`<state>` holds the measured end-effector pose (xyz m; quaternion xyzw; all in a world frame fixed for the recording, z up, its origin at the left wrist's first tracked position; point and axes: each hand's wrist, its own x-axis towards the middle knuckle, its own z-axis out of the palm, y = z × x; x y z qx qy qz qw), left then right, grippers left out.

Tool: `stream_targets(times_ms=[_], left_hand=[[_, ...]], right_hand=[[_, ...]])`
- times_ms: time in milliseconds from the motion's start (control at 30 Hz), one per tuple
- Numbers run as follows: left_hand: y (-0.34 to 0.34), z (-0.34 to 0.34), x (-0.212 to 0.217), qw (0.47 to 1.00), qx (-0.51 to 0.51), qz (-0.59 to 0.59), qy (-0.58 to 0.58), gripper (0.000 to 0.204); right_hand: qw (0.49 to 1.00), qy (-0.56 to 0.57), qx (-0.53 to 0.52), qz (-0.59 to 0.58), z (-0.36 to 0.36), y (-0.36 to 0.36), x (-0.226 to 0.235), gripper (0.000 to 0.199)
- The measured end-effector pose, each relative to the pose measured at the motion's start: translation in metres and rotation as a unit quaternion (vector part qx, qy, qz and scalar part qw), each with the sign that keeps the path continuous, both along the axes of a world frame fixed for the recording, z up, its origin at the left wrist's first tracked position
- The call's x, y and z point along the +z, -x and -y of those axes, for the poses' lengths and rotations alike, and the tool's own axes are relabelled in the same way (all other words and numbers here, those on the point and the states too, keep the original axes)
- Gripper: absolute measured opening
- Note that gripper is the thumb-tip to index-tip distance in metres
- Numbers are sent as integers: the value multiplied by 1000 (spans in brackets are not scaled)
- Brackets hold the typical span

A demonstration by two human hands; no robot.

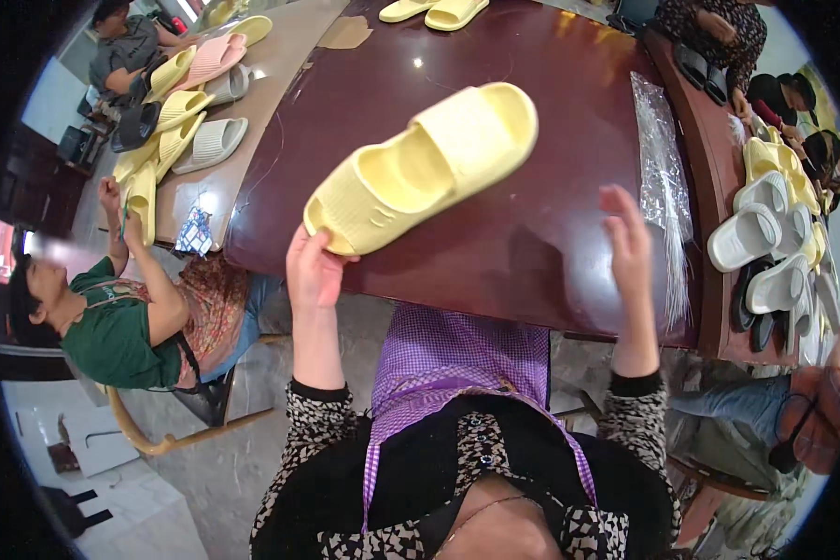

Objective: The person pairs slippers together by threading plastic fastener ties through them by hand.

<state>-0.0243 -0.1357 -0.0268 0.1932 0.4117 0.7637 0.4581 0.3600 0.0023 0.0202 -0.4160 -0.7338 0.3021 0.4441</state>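
A pale yellow slipper [476, 140] with a ribbed strap is held up over the dark red table [541, 247]. My left hand [315, 271] grips it at its near left end, thumb and fingers pinched on the edge, the slipper slanting up to the right. My right hand [629, 241] is raised over the table's right part, apart from the slipper, its fingers stretched out and holding nothing. A bundle of thin clear strands in a plastic sleeve [661, 159] lies just right of that hand.
Yellow slippers [453, 13] lie at the table's far edge. Several more slippers [217, 145] sit on the left table, where a person in green [126, 322] works. White, yellow and black slippers [745, 238] pile up at the right. Other people [709, 37] sit beyond.
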Motion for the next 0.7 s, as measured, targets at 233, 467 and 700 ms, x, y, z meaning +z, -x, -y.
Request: stream_targets(times_ms=[233,467,700], left_hand=[[-46,6,1,996,-84,15,5,29],[-59,9,0,996,-88,-24,26,32],[-19,6,12,997,15,-81,8,36]], right_hand=[[900,229,30,-370,21,63,-23,40],[889,249,-52,-381,18,46,-46,31],[876,178,-167,-415,-9,-5,-25,25]])
